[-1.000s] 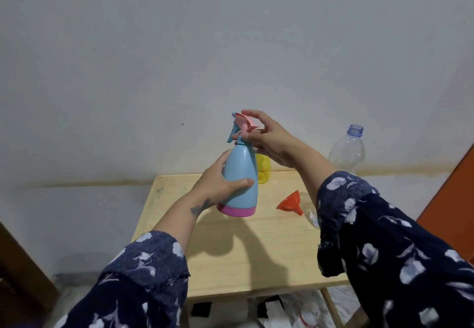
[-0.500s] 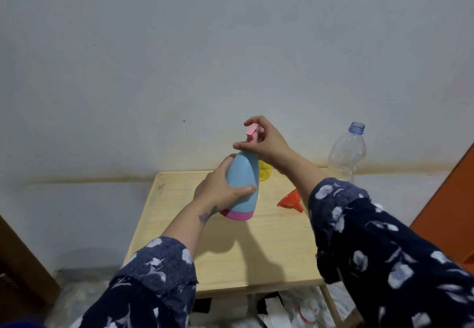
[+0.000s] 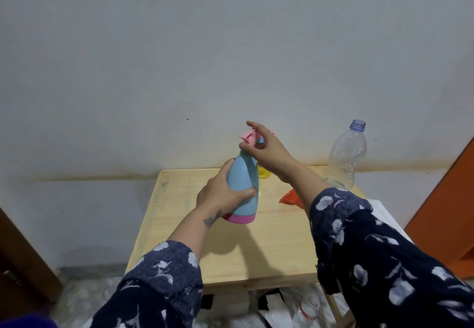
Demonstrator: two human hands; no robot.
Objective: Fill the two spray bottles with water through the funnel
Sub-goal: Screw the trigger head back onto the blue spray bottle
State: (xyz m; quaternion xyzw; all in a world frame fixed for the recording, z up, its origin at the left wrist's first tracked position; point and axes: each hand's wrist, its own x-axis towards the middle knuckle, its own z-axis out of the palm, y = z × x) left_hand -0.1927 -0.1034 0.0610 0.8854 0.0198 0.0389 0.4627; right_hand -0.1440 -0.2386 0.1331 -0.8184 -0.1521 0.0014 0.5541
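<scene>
Below both hands lies the wooden table [image 3: 179, 225]. Beyond the right forearm, well apart from the hands, stands an uncapped clear plastic bottle [image 3: 346, 158]. The blue spray bottle [image 3: 243, 186] with its pink base is held upright just above the table. The left hand [image 3: 220, 194] wraps its lower body, thumb across the front. The right hand [image 3: 264, 148] pinches the pink spray head [image 3: 247, 136] at the neck, index finger lifted free. An orange funnel [image 3: 291, 197] lies on its side under the right forearm, and a yellow object [image 3: 264, 172] peeks out behind the blue bottle.

The bottle looks like light, stiff, smooth plastic, likely empty. A full wrap round the wide body resists the twist best, with the fingertips on the head's collar.

Compared with half a second ago, the spray head has turned under the fingers, the right index finger has lifted off, and the bottle sits slightly more upright, consistent with unscrewing.
</scene>
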